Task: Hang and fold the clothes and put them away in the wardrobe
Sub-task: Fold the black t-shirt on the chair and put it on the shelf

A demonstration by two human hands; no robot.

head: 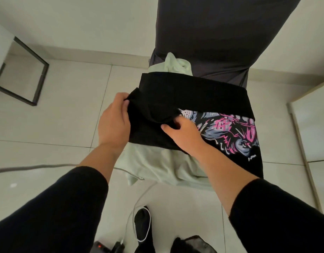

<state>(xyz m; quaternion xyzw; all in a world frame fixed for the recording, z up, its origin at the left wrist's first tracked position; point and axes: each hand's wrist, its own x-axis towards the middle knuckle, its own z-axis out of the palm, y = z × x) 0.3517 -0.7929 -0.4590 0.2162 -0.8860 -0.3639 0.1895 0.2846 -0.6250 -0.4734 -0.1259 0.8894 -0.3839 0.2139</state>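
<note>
Tiled floor (pixel 66 125); both hands' (pixel 113 121) (pixel 181 132) grip around black T-shirt (pixel 157 99), print unreadable.

Both hands (pixel 113 121) grip black T-shirt (pixel 175 95) (printed side up).

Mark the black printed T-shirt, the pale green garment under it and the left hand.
black printed T-shirt (pixel 230 128): head view, on the pink and grey print.
pale green garment (pixel 157 167): head view, on the part below the shirt's near edge.
left hand (pixel 114 121): head view, on its back.
</note>
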